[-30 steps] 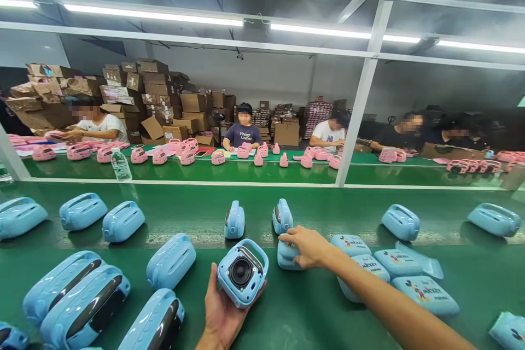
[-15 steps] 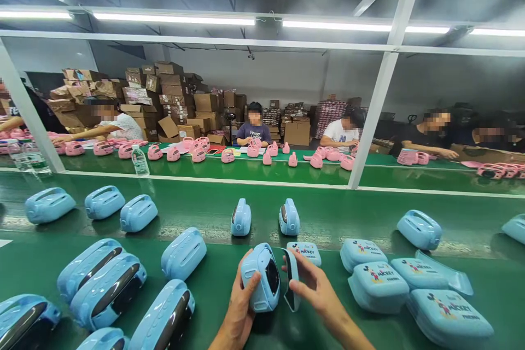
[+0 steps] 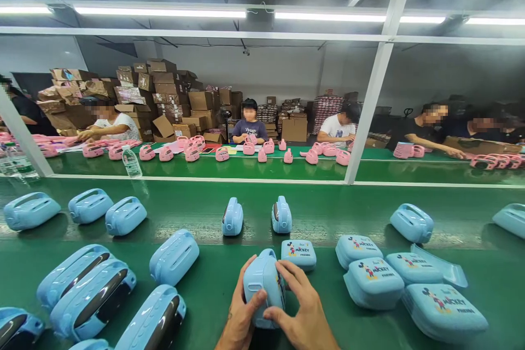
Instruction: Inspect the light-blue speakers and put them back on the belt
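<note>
Holding blue speaker | between left grip and right grip, printed face rightward | both clamped on it

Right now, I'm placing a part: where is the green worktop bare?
Free: the green worktop at the back, between the two central blue plastic cases and the next case rightward; between the left hand and nearest black-fronted case. Crowded: left foreground, with cases, and right of the right hand, with blue Mickey-printed covers.
</note>
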`<state>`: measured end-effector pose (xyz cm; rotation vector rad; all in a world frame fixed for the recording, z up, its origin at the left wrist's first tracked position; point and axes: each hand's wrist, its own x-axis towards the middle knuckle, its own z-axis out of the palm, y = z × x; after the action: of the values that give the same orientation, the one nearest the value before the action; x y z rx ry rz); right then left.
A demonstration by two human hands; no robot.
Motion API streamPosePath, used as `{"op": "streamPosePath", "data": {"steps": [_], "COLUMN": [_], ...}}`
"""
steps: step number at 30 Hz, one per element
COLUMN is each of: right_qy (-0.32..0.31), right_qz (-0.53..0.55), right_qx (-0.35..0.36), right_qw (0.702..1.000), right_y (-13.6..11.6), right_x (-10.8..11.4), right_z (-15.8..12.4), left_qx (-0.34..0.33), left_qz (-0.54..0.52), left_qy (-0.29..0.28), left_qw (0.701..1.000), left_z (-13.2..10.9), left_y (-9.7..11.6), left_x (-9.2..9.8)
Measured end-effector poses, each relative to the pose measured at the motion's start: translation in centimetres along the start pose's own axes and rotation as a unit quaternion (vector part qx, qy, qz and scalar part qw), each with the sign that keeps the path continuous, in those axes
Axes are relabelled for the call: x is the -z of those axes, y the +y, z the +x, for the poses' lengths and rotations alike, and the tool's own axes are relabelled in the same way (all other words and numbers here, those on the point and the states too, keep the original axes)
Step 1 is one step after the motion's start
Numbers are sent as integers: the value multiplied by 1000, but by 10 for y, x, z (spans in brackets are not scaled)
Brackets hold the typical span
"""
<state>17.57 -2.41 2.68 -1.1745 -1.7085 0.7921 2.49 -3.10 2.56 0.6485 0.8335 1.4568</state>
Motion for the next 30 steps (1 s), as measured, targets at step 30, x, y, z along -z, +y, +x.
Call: {"op": "streamPosePath", "data": {"steps": [30], "right_qy": [16], "right_qz": [16], "right_qx": [211], "right_qw": [977], "right_y": [13], "right_x": [34], "right_z": [-20], "left_qx": [215], "left_qz": [-206], "left_qy": [-243], "left_qw": [923], "left_z": [3], "left_y": [16], "left_x": [17]}}
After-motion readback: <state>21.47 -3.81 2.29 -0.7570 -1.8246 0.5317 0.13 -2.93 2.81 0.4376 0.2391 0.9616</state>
